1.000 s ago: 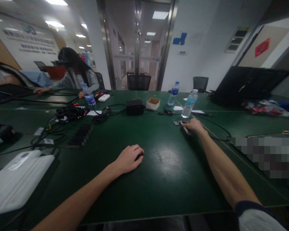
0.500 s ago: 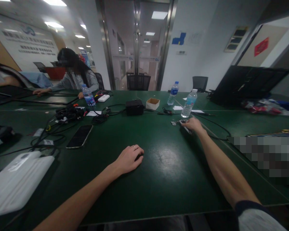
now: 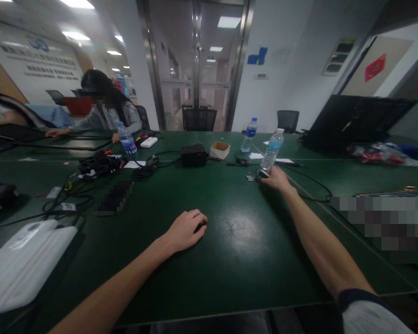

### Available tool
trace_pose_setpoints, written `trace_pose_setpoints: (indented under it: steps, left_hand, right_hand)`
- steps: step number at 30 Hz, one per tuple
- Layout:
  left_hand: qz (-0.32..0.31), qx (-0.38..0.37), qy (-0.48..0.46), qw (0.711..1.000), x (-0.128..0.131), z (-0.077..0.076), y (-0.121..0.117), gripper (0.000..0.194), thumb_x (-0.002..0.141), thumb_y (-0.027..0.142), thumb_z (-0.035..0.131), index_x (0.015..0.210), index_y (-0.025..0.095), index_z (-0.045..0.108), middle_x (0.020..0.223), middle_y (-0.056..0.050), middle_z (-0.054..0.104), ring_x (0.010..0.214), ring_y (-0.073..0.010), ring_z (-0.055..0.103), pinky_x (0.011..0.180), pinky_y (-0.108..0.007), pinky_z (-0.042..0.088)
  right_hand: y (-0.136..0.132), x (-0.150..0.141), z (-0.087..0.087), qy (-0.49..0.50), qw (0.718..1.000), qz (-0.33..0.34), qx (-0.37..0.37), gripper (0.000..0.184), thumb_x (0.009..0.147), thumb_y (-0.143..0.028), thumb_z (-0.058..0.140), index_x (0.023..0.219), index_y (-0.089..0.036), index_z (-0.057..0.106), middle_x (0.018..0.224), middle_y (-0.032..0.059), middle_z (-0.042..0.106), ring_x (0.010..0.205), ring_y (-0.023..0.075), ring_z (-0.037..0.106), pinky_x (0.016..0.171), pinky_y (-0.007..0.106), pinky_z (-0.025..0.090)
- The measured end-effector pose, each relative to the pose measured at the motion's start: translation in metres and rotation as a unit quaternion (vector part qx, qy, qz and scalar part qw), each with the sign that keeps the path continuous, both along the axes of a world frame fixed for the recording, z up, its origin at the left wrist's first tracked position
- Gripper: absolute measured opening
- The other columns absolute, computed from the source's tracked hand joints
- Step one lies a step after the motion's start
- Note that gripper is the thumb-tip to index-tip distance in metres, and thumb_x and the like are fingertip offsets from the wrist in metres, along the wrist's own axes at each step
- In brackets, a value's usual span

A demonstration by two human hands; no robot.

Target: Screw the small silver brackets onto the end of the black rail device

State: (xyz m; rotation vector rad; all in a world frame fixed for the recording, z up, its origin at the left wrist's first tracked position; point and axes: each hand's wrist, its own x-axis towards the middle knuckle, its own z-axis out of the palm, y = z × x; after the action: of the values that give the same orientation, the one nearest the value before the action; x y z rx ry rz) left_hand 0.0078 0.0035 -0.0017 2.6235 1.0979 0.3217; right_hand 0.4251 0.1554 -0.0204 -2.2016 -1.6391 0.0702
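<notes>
Probably the gadget (image 3: 264, 174) is light and hard: hold its sides. Right hand (image 3: 277, 179) pinches it; left hand (image 3: 187, 229) curls loose.

Dim, diffuse interior light is supplied by rectangular ceiling light panels (image 3: 229, 22), which are rendered as overexposed patches. A pale, mottled glare is reflected from the centre of the green tabletop (image 3: 244, 287); a soft shadow is cast below the right hand (image 3: 277, 178). Lettering on the wall sign (image 3: 38, 55) is softened by blur. The white cases (image 3: 31, 269) are stretched by edge distortion. The smartphone (image 3: 114, 198) is masked by coarse pixel blocks.
</notes>
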Motion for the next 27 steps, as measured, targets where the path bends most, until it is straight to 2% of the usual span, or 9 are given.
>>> trace_pose_setpoints:
  steps: [7,11,15,20,27]
  left_hand:
    - [0.001,-0.006,0.007,1.000,0.000,0.002,-0.001,0.024,0.093,0.028,0.047,0.112,0.018,0.058,0.109,-0.005,0.059,0.094,-0.0200,0.057,0.083,-0.035,0.046]
    - [0.001,-0.010,0.003,1.000,0.000,0.001,-0.001,0.024,0.094,0.028,0.047,0.112,0.017,0.059,0.108,-0.005,0.059,0.093,-0.0197,0.058,0.083,-0.034,0.047]
    - [-0.003,-0.008,-0.005,1.000,0.000,0.000,0.000,0.024,0.093,0.028,0.048,0.112,0.018,0.059,0.108,-0.005,0.059,0.094,-0.0196,0.057,0.082,-0.034,0.047]
    - [-0.001,-0.005,-0.001,1.000,0.000,0.000,0.001,0.024,0.093,0.028,0.047,0.112,0.018,0.058,0.108,-0.005,0.059,0.094,-0.0198,0.058,0.082,-0.034,0.047]
    - [-0.004,-0.003,0.003,1.000,-0.001,0.000,0.001,0.024,0.093,0.029,0.048,0.112,0.018,0.058,0.108,-0.005,0.059,0.094,-0.0198,0.057,0.082,-0.034,0.047]
  right_hand:
    - [-0.004,-0.003,0.006,-0.011,1.000,-0.002,-0.002,0.041,0.068,-0.034,0.071,0.102,-0.018,0.054,0.102,0.0105,0.059,0.092,0.0241,0.058,0.076,0.030,0.045]
    - [-0.007,-0.004,0.013,0.100,0.995,-0.027,-0.002,0.034,0.067,-0.034,0.072,0.093,-0.017,0.059,0.091,0.0072,0.063,0.088,0.0229,0.059,0.072,0.028,0.044]
    - [-0.010,-0.002,0.020,0.215,0.976,-0.028,-0.037,0.024,0.072,-0.037,0.068,0.078,-0.014,0.063,0.071,0.0061,0.062,0.076,0.0214,0.060,0.064,0.026,0.044]
    - [-0.018,-0.001,0.021,0.332,0.940,-0.009,-0.077,0.024,0.085,-0.034,0.053,0.085,-0.012,0.062,0.067,0.0084,0.065,0.059,0.0168,0.059,0.051,0.024,0.046]
    - [-0.026,0.001,0.024,0.463,0.882,0.011,-0.089,0.017,0.090,-0.027,0.046,0.090,-0.013,0.056,0.063,0.0058,0.062,0.051,0.0143,0.057,0.044,0.020,0.046]
